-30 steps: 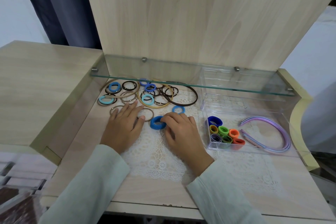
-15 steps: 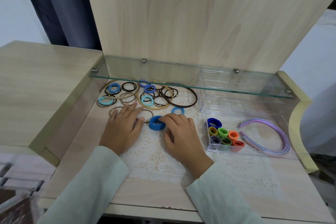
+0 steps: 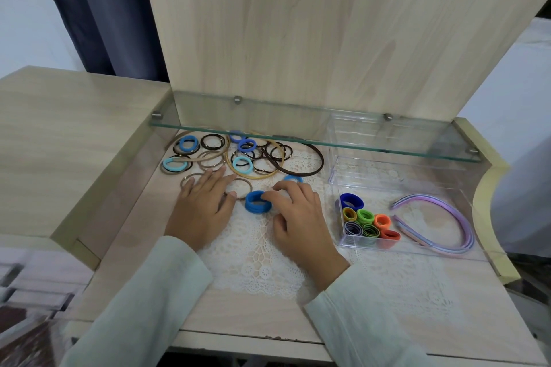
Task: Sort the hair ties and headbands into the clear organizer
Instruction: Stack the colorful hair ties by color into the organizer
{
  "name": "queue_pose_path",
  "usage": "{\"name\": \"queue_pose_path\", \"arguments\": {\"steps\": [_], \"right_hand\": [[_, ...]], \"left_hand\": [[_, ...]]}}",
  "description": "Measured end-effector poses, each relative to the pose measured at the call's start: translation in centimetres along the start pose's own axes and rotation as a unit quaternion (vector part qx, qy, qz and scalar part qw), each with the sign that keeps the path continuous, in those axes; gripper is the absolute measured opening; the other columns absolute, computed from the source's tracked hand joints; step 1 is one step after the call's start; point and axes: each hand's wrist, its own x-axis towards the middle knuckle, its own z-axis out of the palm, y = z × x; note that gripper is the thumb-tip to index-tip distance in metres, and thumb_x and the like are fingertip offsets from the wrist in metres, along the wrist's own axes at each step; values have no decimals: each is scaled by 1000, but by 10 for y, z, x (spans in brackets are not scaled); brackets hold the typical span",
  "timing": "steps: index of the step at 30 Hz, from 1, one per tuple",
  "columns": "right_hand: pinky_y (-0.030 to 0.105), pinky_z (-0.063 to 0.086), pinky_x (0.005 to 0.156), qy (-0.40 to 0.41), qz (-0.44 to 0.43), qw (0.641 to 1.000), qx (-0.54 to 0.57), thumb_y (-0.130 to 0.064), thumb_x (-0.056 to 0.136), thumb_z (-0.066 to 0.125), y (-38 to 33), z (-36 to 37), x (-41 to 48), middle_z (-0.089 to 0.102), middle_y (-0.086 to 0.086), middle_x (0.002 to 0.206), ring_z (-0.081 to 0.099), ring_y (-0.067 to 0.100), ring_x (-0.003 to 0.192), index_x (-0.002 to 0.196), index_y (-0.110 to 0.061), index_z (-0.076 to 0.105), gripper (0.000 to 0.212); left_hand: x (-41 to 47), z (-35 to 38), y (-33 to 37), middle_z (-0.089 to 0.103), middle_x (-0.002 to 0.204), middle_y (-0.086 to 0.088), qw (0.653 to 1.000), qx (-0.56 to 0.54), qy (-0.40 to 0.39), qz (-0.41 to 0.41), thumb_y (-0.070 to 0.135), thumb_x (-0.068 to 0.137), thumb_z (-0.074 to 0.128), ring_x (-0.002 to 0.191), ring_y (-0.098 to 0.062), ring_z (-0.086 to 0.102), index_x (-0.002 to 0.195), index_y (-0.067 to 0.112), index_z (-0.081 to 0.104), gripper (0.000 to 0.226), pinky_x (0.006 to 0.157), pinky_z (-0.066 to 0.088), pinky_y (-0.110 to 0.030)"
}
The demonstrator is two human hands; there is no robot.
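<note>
— Where is the stack of blue hair ties [image 3: 257,202]?
— On the lace mat [image 3: 268,256], to the left of the clear organizer [image 3: 372,171] and not touching it. It stands outside the organizer, between the two hands.
— Which hand has it?
— The right hand [image 3: 301,217]. Its fingers are curled, and the index fingertip is hooked on the side of the stack that faces the organizer. The thumb is bent under the palm. I cannot see well if it really presses the stack, so I say only that it seems a light pinch.
— And the left hand?
— The left hand [image 3: 202,205] lies flat on the mat, farther from the organizer than the stack. Its fingers are straight and a little spread and hold nothing. Their tips rest on a thin beige hair tie [image 3: 249,185].
— What is inside the organizer?
— In its small front compartment, the corner nearest to the right hand, the rolled hair ties [image 3: 365,216] stand tight together: dark blue, yellow, green, orange, red and striped ones. In the wide compartment beside them lie the pastel headbands [image 3: 469,232], with their curve toward the side away from the hands.
— What is outside?
— A loose pile of hair ties [image 3: 238,155], to the left of the organizer, partly under the glass shelf [image 3: 298,125]. The large dark brown band [image 3: 323,161] of this pile comes nearest to the organizer's wall. One small blue hair tie [image 3: 293,178] lies just behind the right hand.
</note>
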Motion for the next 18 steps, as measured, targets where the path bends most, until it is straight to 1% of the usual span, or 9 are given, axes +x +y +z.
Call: {"name": "queue_pose_path", "arguments": {"steps": [2, 4, 5, 7, 9, 11, 14, 16, 18], "right_hand": [[34, 39, 83, 2, 0, 1000, 2, -7, 76, 49, 0, 0, 0, 54, 2, 120, 44, 22, 109, 113, -24, 62, 42], [35, 38, 86, -4, 3, 1000, -3, -8, 76, 48, 0, 0, 1, 53, 4, 123, 43, 23, 112, 110, -23, 63, 40], [36, 38, 87, -10, 4, 1000, -5, -8, 76, 48, 1, 1, 1, 52, 5, 124, 42, 24, 113, 109, -23, 64, 39], [38, 38, 89, -21, 4, 1000, -4, -9, 75, 50, 1, 1, 2, 52, 6, 125, 42, 26, 115, 107, -22, 65, 38], [40, 39, 89, -30, -1, 1000, -10, -8, 74, 54, 0, 0, 3, 53, 8, 124, 42, 28, 115, 106, -21, 65, 36], [42, 39, 89, -41, -7, 999, -21, -7, 74, 57, 0, -2, 5, 52, 9, 125, 43, 30, 115, 106, -21, 66, 36], [43, 37, 91, -64, -19, 996, -56, -10, 78, 57, -1, -8, 10, 49, 10, 129, 42, 32, 117, 111, -22, 66, 36], [41, 33, 94, -85, -26, 993, -79, -12, 84, 55, -2, -13, 13, 45, 10, 132, 38, 32, 121, 118, -24, 64, 37], [39, 29, 97, -108, -32, 989, -92, -14, 90, 51, -2, -18, 16, 42, 9, 135, 34, 30, 123, 125, -27, 61, 39]], "left_hand": [[2, -1, -1, 27, 160, 8, 1000, -2, -13, -1, 52, 88, 19, 150, -15, 16, 146, 32, 42, 65, 121, 7, -40], [5, -3, -2, 20, 162, 9, 999, -3, -39, -14, 40, 96, 29, 151, -15, 9, 148, 34, 36, 52, 122, 4, -40], [8, -5, -2, 15, 163, 10, 998, 7, -56, -15, 34, 98, 30, 152, -15, 5, 149, 35, 31, 51, 122, 2, -40], [13, -11, 0, 3, 165, 9, 994, 43, -104, -12, 23, 99, 32, 152, -16, -4, 154, 35, 19, 57, 121, -1, -41], [18, -16, 2, -5, 165, 9, 989, 38, -143, -20, 12, 97, 41, 151, -16, -10, 155, 33, 11, 69, 121, -5, -41], [20, -20, 3, -7, 164, 10, 984, -22, -169, -42, 15, 87, 49, 150, -13, -13, 155, 33, 10, 80, 120, -8, -39], [16, -25, 0, -3, 163, 18, 977, -90, -184, -55, 33, 59, 50, 149, -7, -13, 154, 37, 13, 102, 119, -12, -35], [12, -26, -1, -3, 163, 19, 979, -77, -181, -46, 36, 56, 46, 149, -6, -13, 154, 39, 13, 103, 118, -13, -33], [12, -26, 1, -5, 163, 18, 981, -52, -180, -41, 39, 61, 41, 149, -8, -14, 154, 38, 9, 99, 119, -12, -34]]}}
